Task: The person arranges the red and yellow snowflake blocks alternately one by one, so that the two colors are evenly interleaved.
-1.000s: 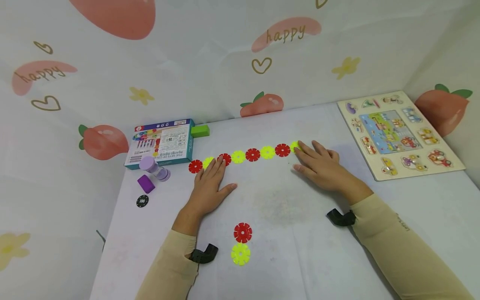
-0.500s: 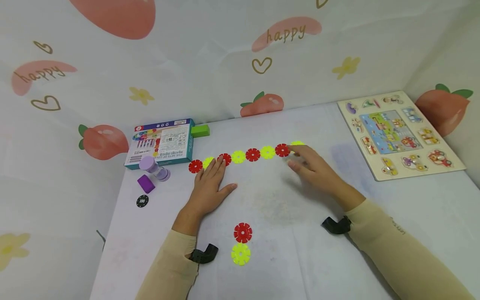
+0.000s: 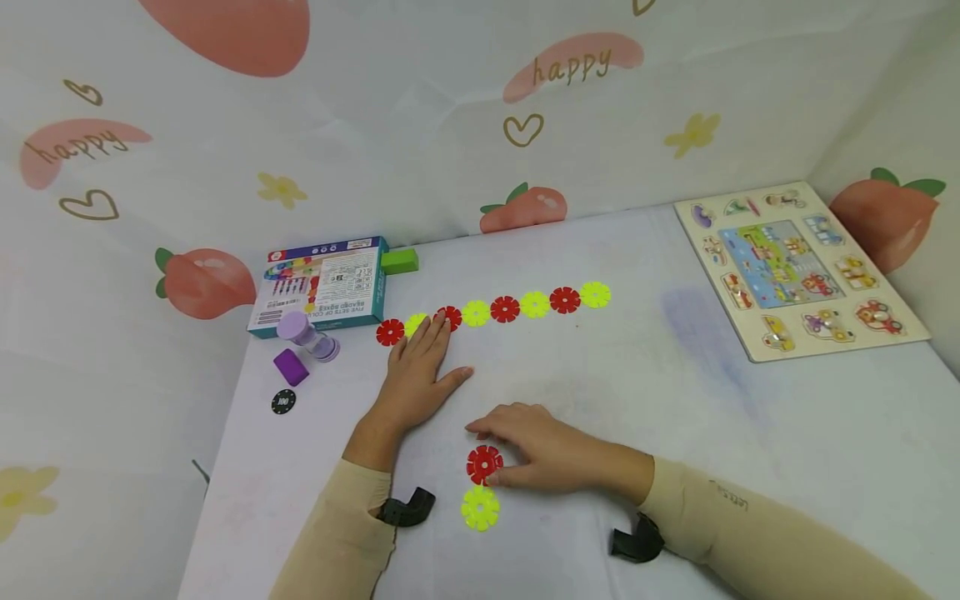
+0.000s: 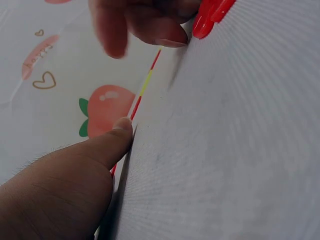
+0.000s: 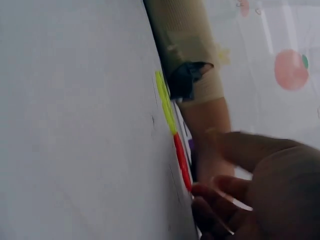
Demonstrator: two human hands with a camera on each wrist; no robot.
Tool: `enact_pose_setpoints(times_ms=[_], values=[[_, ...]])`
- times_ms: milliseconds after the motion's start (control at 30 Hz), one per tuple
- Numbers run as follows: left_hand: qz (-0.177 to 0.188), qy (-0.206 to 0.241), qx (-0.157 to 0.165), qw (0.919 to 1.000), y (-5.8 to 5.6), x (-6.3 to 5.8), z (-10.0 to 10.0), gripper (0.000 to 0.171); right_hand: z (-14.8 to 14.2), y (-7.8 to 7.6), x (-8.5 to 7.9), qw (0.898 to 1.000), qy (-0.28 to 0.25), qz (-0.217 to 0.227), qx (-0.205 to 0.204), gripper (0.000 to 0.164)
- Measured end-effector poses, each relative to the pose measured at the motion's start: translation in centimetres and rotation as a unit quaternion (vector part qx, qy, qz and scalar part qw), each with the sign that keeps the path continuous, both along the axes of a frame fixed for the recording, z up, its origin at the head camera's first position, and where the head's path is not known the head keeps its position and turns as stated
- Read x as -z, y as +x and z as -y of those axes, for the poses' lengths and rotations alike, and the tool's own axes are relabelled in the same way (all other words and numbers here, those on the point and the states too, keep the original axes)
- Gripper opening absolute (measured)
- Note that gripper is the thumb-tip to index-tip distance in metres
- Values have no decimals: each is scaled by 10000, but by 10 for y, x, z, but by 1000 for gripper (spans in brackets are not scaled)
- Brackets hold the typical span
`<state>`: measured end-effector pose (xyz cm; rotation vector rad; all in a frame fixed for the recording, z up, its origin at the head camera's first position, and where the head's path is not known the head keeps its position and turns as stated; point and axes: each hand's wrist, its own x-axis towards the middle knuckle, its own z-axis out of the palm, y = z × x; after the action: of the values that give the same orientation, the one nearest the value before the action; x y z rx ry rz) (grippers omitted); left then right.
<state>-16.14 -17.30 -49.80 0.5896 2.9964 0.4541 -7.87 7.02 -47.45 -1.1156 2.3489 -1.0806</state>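
My left hand [image 3: 420, 379] lies flat with its fingertips on the left part of a row of notched plastic discs, red [image 3: 505, 309] and yellow-green [image 3: 535, 304] by turns. Under those fingers, one yellow-green disc [image 3: 415, 324] and one red disc [image 3: 450, 318] are partly covered. Nearer to me, a loose red disc [image 3: 482, 463] touches a loose yellow-green disc [image 3: 480, 509]. Around the loose red disc my right hand [image 3: 547, 450] spreads its bent fingers and thumb; the thumb tip overlaps its edge. In the right wrist view both loose discs appear edge-on, flat on the table.
A bead-set box [image 3: 322, 287] lies back left with a green block [image 3: 400, 261] beside it. Near it are a purple-capped hourglass [image 3: 307, 335], a purple block [image 3: 291, 367] and a black "100" chip [image 3: 283, 402]. A wooden picture puzzle [image 3: 795, 267] lies back right.
My right hand has left the row's right end and come down toward me to the loose red disc, uncovering the last yellow-green disc. My left hand has stayed in place.
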Motion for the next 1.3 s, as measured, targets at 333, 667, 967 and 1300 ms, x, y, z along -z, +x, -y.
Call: enact_pose_setpoints(times_ms=[333,667,967,1300], values=[[-16,68,-6,10000,2,-3,-1,87,7,6,6,9939,478,-978,150,41],[71,82,-34,9999,2,-2,0,88,-11,-13,-6,9941,-552,661,662,32],[98,29,-11,9999,1,-1,0,89,-74,-66,-12,9441,-1713,934,2656,16],[50,71,25,10000,1,-3,-1,88,-156,-109,4,8926,-774,190,4437,23]])
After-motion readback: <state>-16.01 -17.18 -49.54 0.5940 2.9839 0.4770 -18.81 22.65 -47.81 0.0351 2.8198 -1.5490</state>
